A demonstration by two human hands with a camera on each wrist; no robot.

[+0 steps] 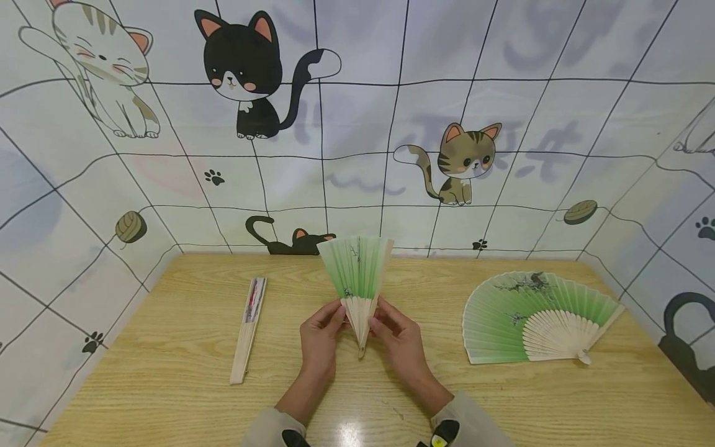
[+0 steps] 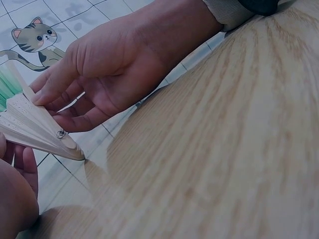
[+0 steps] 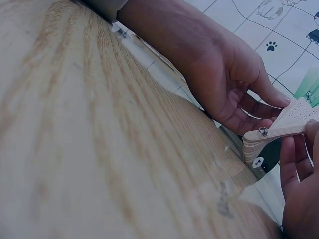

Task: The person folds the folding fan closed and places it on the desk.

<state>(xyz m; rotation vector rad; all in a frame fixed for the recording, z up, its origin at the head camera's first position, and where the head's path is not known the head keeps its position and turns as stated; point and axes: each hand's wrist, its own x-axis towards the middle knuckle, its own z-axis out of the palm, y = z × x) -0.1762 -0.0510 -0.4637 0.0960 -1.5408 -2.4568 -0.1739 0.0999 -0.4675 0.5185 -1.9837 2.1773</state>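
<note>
A partly spread folding fan (image 1: 359, 273), green leaf with pale wooden ribs, is held upright over the table with its pivot end down. My left hand (image 1: 319, 340) pinches its left side between thumb and fingers. On the opposite side, my right hand (image 1: 404, 343) pinches the outer rib. The left wrist view shows the right hand (image 2: 107, 69) across the fan, near the metal rivet (image 2: 61, 134). In the right wrist view, the left hand (image 3: 227, 74) grips the far edge of the ribs (image 3: 294, 119).
A folded fan (image 1: 248, 332) with pale wooden sticks lies on the wooden table (image 1: 195, 347) to the left. Wide open at the right lies another green fan (image 1: 497, 310) with a dark branch print. Cat-patterned cloth (image 1: 357, 124) hangs behind and along both sides.
</note>
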